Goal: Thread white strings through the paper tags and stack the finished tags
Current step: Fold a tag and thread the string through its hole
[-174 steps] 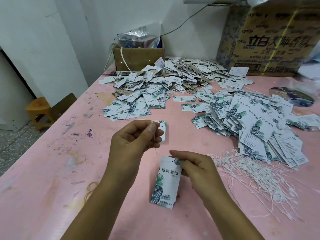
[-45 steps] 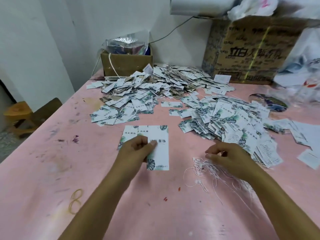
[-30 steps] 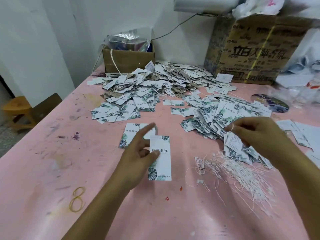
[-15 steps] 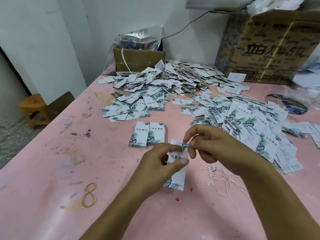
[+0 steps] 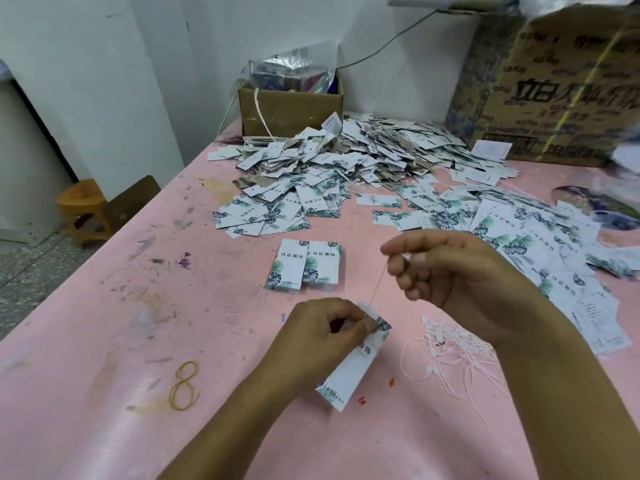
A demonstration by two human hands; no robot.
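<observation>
Paper tag is pinched at its upper end, beside the leaf print at the corner, between the thumb and curled fingers of the left hand. It is held slanting low over the pink table, printed face up and lower end toward the near edge (whether that end touches the surface cannot be told). From the pinched end a white string is drawn taut, up and to the right, to the right hand, where it is gripped between thumb and forefinger while the other fingers are curled beneath. Just right of the tag, under the right wrist, a loose tangle of strings is spread on the table. Beyond the left hand, two small stacks of tags are set side by side, edges touching, print upward. Farther back a large heap of tags is scattered, many with cords attached, and a second spread of tags is fanned out to the right behind the right hand. At the rear, against the wall, a small cardboard box topped by a clear plastic bag is seen, with a large printed carton in the right corner. Near the left forearm a yellow rubber band is twisted into a figure of eight. Beside the table on the left an orange stool is visible.
</observation>
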